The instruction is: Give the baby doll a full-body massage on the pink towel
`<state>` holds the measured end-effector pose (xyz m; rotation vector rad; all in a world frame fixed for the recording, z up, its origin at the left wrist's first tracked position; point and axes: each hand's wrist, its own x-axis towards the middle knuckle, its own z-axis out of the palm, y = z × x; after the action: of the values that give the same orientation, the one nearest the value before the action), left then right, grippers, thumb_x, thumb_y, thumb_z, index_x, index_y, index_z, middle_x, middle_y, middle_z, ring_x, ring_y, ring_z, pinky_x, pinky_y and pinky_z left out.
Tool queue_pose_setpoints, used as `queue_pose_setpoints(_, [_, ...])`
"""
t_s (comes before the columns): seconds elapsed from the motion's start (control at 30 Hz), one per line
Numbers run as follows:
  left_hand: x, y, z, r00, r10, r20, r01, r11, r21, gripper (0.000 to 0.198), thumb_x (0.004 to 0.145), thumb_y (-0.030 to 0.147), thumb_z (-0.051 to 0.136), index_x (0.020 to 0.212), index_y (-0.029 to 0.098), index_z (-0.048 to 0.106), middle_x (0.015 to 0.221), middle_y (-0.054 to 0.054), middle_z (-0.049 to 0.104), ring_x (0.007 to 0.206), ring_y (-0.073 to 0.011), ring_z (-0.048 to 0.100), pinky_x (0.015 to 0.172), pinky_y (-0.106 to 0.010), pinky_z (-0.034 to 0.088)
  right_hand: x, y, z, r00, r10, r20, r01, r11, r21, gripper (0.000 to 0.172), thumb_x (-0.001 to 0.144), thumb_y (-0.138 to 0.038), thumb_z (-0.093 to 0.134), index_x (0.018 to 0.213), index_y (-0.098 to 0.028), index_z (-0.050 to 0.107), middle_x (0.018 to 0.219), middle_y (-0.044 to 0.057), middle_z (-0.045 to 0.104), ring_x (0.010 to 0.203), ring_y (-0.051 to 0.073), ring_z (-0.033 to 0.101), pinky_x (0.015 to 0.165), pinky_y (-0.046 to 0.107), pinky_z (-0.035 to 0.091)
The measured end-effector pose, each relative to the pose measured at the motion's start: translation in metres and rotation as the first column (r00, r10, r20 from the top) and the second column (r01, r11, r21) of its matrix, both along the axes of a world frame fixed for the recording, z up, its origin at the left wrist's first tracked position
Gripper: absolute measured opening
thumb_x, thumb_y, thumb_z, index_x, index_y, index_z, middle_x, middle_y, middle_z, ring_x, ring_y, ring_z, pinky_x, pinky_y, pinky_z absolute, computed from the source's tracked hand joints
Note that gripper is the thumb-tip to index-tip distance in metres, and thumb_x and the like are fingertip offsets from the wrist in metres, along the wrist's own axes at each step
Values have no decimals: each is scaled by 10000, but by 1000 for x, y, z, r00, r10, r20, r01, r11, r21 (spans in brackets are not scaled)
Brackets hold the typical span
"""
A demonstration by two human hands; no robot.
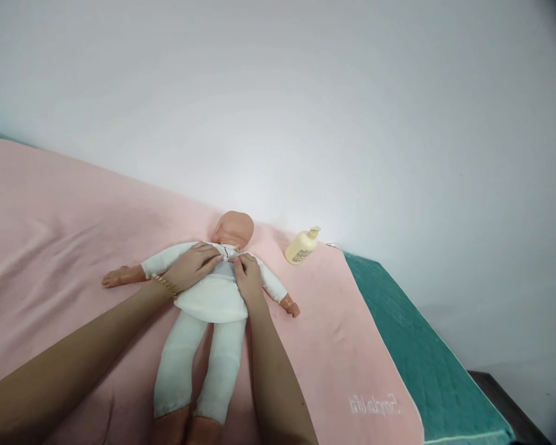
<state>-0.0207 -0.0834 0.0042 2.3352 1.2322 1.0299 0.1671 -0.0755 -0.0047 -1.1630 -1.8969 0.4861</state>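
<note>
A baby doll (232, 227) in a white shirt (217, 300) and white trousers (220, 358) lies stretched out, its arms spread to the sides. My left hand (195, 266), with a bracelet at the wrist, rests on the chest, thumb and fingers closed on the shirt's cloth near the neckline. Opposite it, my right hand (249, 276) pinches the same neckline with its fingers bent. Between both hands the cloth is gathered, with a thin dark line on it. The doll's feet are out of view.
A cream pump bottle (301, 246) stands to the right of the doll's head, by the white wall (352, 111). Beneath everything spreads a pink blanket (324, 346) over a green mattress (408, 346), whose edge drops off at the right.
</note>
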Motion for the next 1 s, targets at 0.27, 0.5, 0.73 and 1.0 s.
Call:
queue_pose_setpoints(0.27, [2, 5, -2, 998, 14, 62, -17, 999, 48, 415, 974, 412, 334, 940, 185, 680, 1003, -87, 693, 998, -229, 582, 959, -384, 422, 0, -8, 1, 999, -22, -47, 26, 995, 92, 252, 951, -224, 451, 849, -216, 681, 916, 52, 667, 943, 207, 568, 883, 336, 415])
queue_pose_setpoints(0.5, [-1, 2, -5, 1000, 19, 6, -19, 1000, 24, 427, 971, 421, 337, 1048, 167, 671, 1128, -104, 687, 1094, -245, 581, 1018, -415, 406, -1, -11, 4, 1000, -4, -31, 6, 998, 59, 268, 976, -225, 411, 898, -209, 667, 968, 56, 677, 990, 203, 576, 930, 339, 406])
queue_pose_setpoints(0.73, [-1, -1, -5, 999, 18, -30, -17, 999, 27, 441, 971, 441, 340, 1077, 151, 655, 1143, -112, 677, 1115, -253, 575, 1029, -422, 404, -2, -10, 3, 1000, -4, -12, 5, 999, 35, 260, 977, -232, 408, 902, -191, 654, 968, 71, 670, 987, 210, 571, 937, 352, 409])
queue_pose_setpoints(1.0, [0, -1, -9, 999, 29, -36, -26, 997, 73, 450, 971, 472, 334, 1154, 173, 616, 1212, -98, 651, 1187, -247, 540, 1084, -434, 371, 0, -11, -3, 1000, -22, 7, 21, 998, 54, 234, 978, -273, 416, 1037, -183, 624, 1101, 89, 652, 1085, 217, 552, 998, 370, 402])
